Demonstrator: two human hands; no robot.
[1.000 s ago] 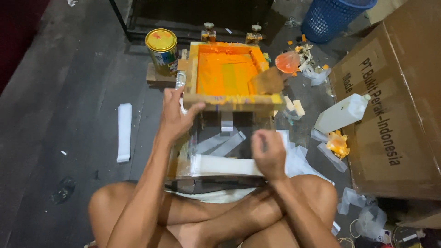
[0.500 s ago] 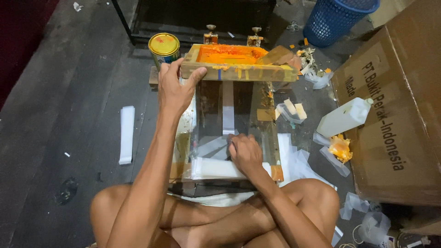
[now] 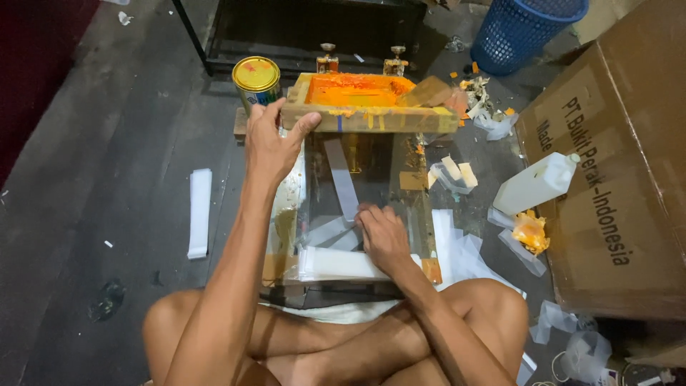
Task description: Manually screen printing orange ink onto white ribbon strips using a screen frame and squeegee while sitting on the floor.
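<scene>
I sit cross-legged on the floor before a hinged wooden printing frame [image 3: 371, 114] filled with orange ink. My left hand [image 3: 274, 143] grips the frame's near left corner and holds it raised, tilted up from its far hinges. Under it lies a glass base plate [image 3: 371, 189] with strips of tape. My right hand [image 3: 382, 236] rests flat on the plate, fingers on a clear plastic bag [image 3: 336, 263] from a stack at the plate's near edge. A squeegee [image 3: 429, 91] lies in the frame's right end.
A yellow-lidded ink can [image 3: 256, 80] stands left of the frame. A white plastic bottle [image 3: 536, 184], orange-stained rags [image 3: 530, 232] and loose plastic bags lie to the right, beside a large cardboard box [image 3: 614, 179]. A blue basket [image 3: 522, 28] stands far right; a white strip [image 3: 199, 212] lies left.
My left hand has swung the frame up from flat on the plate to raised. My right hand has moved in onto the glass plate and the plastic bags.
</scene>
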